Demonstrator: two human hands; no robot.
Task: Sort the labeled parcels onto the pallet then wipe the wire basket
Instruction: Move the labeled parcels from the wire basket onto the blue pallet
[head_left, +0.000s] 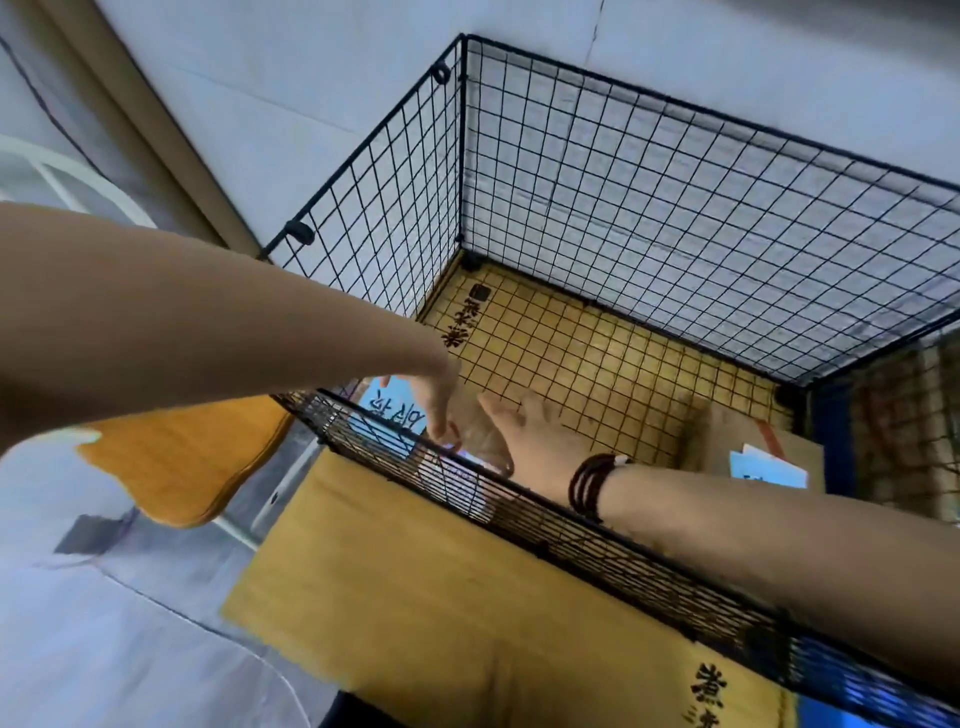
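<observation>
A black wire basket (675, 171) stands open-topped against the wall, over yellow printed cardboard. Both my arms reach over its near rim. My left hand (436, 405) points down with its fingertips on a brownish parcel (483, 441) that lies by the near left corner; a blue label (392, 410) shows beside it. My right hand (535, 436), with a dark bead bracelet on the wrist, rests on the same parcel from the right. A second cardboard parcel (748, 441) with a blue label (766, 467) lies at the basket's near right. Motion blur hides the exact grip.
A yellow cardboard sheet (415, 597) lies flat in front of the basket. An orange wooden stool or seat (182, 457) with white legs stands to the left. The pale wall (311, 104) is behind, and a brown mesh object (904, 415) sits at the right.
</observation>
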